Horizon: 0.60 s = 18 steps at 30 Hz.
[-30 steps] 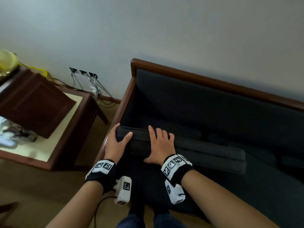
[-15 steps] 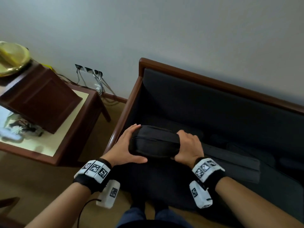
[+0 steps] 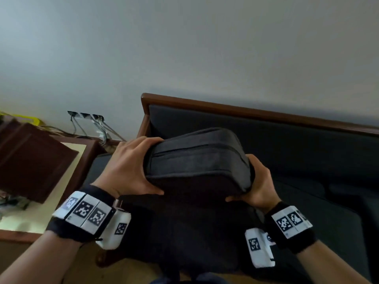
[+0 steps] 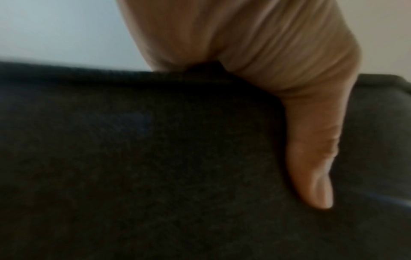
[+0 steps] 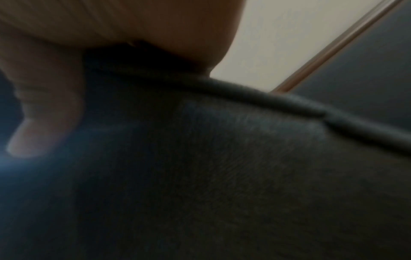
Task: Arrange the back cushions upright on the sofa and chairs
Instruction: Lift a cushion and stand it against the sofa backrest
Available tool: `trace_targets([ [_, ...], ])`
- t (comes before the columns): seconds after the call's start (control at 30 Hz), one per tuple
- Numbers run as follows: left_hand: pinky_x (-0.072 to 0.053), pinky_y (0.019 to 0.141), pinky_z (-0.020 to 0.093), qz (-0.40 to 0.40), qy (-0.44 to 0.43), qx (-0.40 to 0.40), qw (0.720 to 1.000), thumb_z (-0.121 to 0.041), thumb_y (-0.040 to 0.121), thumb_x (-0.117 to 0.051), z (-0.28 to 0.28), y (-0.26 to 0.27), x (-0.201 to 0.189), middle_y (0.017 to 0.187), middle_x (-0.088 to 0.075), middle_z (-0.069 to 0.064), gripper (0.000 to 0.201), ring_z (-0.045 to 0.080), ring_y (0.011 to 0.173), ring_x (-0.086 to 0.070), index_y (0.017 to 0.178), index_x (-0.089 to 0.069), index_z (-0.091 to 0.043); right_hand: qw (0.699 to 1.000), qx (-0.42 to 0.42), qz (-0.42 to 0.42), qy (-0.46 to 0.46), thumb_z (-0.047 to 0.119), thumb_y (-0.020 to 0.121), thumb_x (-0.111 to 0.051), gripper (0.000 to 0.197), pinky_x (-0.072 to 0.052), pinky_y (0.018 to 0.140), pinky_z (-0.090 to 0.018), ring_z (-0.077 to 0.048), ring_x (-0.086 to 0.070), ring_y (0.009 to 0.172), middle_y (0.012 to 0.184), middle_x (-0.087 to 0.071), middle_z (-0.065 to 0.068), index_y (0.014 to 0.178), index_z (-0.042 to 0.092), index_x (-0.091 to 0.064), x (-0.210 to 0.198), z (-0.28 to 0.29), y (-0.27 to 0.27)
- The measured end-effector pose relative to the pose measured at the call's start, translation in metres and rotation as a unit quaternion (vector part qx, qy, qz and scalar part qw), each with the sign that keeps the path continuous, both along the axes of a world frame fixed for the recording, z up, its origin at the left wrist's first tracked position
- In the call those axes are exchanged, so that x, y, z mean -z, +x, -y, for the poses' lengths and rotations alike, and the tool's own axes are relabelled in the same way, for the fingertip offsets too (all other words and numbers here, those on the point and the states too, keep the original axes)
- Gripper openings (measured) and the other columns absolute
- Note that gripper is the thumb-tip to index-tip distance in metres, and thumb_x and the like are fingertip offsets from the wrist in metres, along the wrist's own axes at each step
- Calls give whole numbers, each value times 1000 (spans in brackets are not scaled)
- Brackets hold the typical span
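- Cushion [image 3: 196, 160], dark grey, piped seams; held up off the seat of the sofa [image 3: 307, 152], near its left end, narrow edge toward the head camera; not yet against the backrest.
- Left hand [image 3: 127, 169]; clamped on the cushion's left end, fingers over the top, thumb underneath.
- Right hand [image 3: 258, 185]; clamped on the right end, thumb under the lower seam, fingers wrapped behind.
- Step in hand, judged: standing the cushion upright against the backrest; best done by keeping both ends level, setting the lower edge into the angle of seat and back, then pressing the top flat below the wooden rail [image 3: 246, 111]; soft filling will likely sag if only one end is supported.
- Hidden: cushion's lower part and its true length, lost in shadow against the dark seat; fingertips of both hands behind the fabric.
- Wrist views: blurred, each mostly dark cloth and one thumb.
- Cut off: sofa's right end; other cushions and the chairs not discernible.
- Side table [image 3: 30, 220]; left of the sofa, contents indistinct.
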<state>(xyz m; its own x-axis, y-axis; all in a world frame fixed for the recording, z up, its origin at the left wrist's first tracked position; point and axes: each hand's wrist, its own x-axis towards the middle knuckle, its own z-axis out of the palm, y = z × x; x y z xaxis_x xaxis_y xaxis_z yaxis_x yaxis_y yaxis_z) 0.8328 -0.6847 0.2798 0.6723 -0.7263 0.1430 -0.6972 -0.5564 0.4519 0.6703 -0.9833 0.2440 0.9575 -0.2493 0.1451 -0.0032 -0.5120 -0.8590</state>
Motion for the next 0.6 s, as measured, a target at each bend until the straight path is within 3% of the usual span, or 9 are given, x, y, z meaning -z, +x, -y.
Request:
trace_targets([
  [0.1,-41,91,48,22,84,5,996,-68,34,-78,21,-10,11,119,-61,-2,113,27,110,-57,135,-49,-27,997,26,-76,19,47,31,-93,101,-55,92,-31,-9,-63,110,114,-65,15,118,59,-43,36,4,-15],
  [0.2,-40,89,46,29,119,1,993,-66,32,-79,46,-20,32,113,-57,-5,113,27,105,-57,134,-49,-30,987,68,-132,53,29,34,-92,109,-55,94,-49,-20,-61,114,120,-61,9,118,68,-35,63,6,-23],
  [0.23,-39,91,46,36,120,0,992,-67,33,-78,56,-21,34,114,-56,-6,113,25,106,-56,135,-48,-31,983,92,-140,70,18,36,-91,112,-54,95,-52,-22,-60,115,119,-59,10,120,65,-34,64,11,-24],
  [0.3,-36,97,45,42,135,6,990,-71,37,-77,81,-23,33,120,-54,-7,115,23,111,-52,140,-42,-34,973,132,-152,113,1,38,-92,114,-51,97,-55,-26,-57,118,117,-57,11,129,45,-37,61,23,-27],
  [0.33,-34,100,44,38,150,10,988,-72,40,-76,93,-26,32,124,-52,-7,116,22,114,-50,142,-37,-35,969,142,-146,142,4,36,-93,115,-50,99,-55,-27,-57,121,119,-58,10,132,36,-39,59,30,-30],
  [0.43,-30,105,43,40,189,26,981,-76,50,-73,129,-39,33,133,-47,-4,118,22,121,-44,149,-26,-32,968,169,-91,164,42,28,-94,130,-45,106,-43,-16,-54,125,131,-56,4,142,19,-37,47,46,-43],
  [0.47,-30,105,43,45,197,30,979,-76,52,-73,141,-47,34,135,-46,-2,119,23,123,-43,151,-24,-30,974,175,-72,122,47,33,-93,130,-41,108,-41,-14,-51,128,137,-52,0,145,15,-35,40,52,-46],
  [0.53,-29,106,44,58,208,36,976,-73,55,-74,167,-63,36,138,-44,1,119,25,124,-42,152,-22,-27,982,176,-68,-8,37,45,-91,121,-33,114,-44,-22,-40,137,147,-43,-8,148,11,-33,17,61,-44],
  [0.6,-29,105,45,70,218,39,973,-70,58,-75,188,-78,36,138,-43,4,119,27,124,-41,153,-20,-24,974,122,-127,-141,36,51,-88,116,-24,118,-50,-27,-29,144,152,-38,-8,150,16,-31,-3,65,-35],
])
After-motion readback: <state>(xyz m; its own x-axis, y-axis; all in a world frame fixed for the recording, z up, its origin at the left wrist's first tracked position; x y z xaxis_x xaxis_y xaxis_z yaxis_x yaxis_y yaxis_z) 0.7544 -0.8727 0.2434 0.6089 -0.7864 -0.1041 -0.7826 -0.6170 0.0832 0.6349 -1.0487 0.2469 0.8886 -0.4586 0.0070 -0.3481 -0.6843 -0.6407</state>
